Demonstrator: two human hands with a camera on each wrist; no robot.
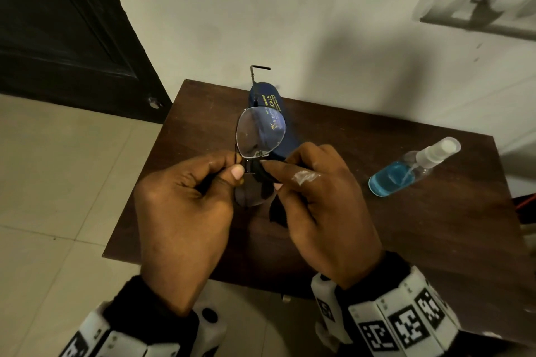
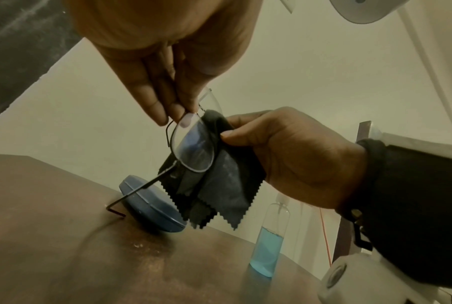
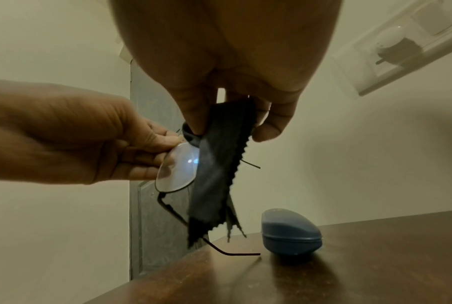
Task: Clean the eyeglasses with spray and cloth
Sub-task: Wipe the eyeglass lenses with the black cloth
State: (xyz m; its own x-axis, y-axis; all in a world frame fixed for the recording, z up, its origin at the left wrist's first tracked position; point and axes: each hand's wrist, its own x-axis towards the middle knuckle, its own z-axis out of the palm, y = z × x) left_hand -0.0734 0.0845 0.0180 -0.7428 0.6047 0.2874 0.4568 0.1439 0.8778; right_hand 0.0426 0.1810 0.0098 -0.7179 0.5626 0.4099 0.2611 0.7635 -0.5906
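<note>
The left hand [image 1: 185,206] pinches the eyeglasses [image 1: 259,132] at the thin frame near the bridge, thumb and fingertips pressed together on the metal; the glasses are held in the air above the brown table [image 1: 406,226], not resting on it; their long axis runs away from the person, so one lens stands beyond the hands and the other lens is low between them. The right hand [image 1: 324,200] pinches the dark cloth [image 2: 214,185] around this nearer lens, thumb on one face and fingers on the other, with the loose zigzag edge of the cloth hanging down below; in the right wrist view the cloth [image 3: 217,164] covers only one side part of the lens and the rest of the glass is bare. So the lens to wipe lies directly between the two grips, touching both, and the right hand is the one that must rub while the left only keeps the frame steady; I judge that the rubbing should follow the lens surface toward the uncovered part, gently, because the frame is thin and can bend. The far lens seems not yet covered by cloth. The spray bottle [image 1: 412,168] with blue liquid lies on the table to the right, well apart from the hands; the blue case [image 1: 271,122] sits closed on the table beneath the far lens.
</note>
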